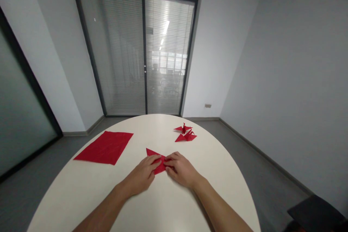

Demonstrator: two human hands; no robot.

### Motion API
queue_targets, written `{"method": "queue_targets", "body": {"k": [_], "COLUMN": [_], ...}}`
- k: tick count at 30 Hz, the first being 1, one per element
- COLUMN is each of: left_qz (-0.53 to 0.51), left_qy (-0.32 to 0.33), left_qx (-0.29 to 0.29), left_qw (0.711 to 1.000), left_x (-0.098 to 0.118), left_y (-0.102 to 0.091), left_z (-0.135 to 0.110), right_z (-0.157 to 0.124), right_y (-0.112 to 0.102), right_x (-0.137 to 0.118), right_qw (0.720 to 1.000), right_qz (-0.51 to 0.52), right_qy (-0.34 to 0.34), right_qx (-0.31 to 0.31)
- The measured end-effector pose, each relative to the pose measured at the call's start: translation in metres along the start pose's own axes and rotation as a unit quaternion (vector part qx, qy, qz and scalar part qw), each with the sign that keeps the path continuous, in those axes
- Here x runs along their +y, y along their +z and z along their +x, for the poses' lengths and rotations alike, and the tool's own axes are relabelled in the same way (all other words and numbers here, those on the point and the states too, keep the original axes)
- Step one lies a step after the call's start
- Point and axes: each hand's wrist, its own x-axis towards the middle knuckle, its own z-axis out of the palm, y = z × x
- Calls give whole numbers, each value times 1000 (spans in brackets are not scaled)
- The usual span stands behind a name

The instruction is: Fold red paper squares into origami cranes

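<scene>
A folded piece of red paper (161, 168) lies on the white table in front of me, with one pointed corner sticking out to the upper left. My left hand (144, 174) rests on its left side, fingers together and pressed down on the paper. From the other side my right hand (181, 168) grips the right edge, its thumb and fingers close together. Both hands cover much of the paper, so its full outline is hidden. The fingertips of the two hands are only a little apart.
On the round white table (212, 188), a larger red paper sheet (107, 148) lies flat at the left. Two folded red paper cranes, one farther back (184, 129) and one nearer (187, 137), stand at the back right. A dark chair (315, 214) is at the lower right.
</scene>
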Motion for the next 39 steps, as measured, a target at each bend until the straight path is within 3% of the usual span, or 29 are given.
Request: {"method": "queue_targets", "body": {"k": [7, 13, 15, 20, 26, 39], "left_qz": [31, 59, 63, 47, 48, 86], "left_qy": [-7, -33, -49, -41, -24, -57], "left_qx": [1, 33, 36, 32, 20, 20], "left_qw": [999, 997, 996, 998, 998, 994], "left_x": [11, 23, 24, 22, 25, 34], "left_y": [-14, -9, -6, -4, -14, -9], "left_z": [4, 8, 8, 6, 3, 8], "right_z": [3, 2, 1, 0, -2, 1], "right_y": [-5, -1, 1, 7, 14, 10], "right_x": [-11, -13, -9, 11, 27, 17], "right_qw": [999, 989, 988, 992, 997, 995], "right_qz": [17, 121, 139, 118, 54, 82], "right_qy": [-15, -33, -13, 24, 47, 35], "right_qx": [-35, -82, -66, 40, 19, 52]}}
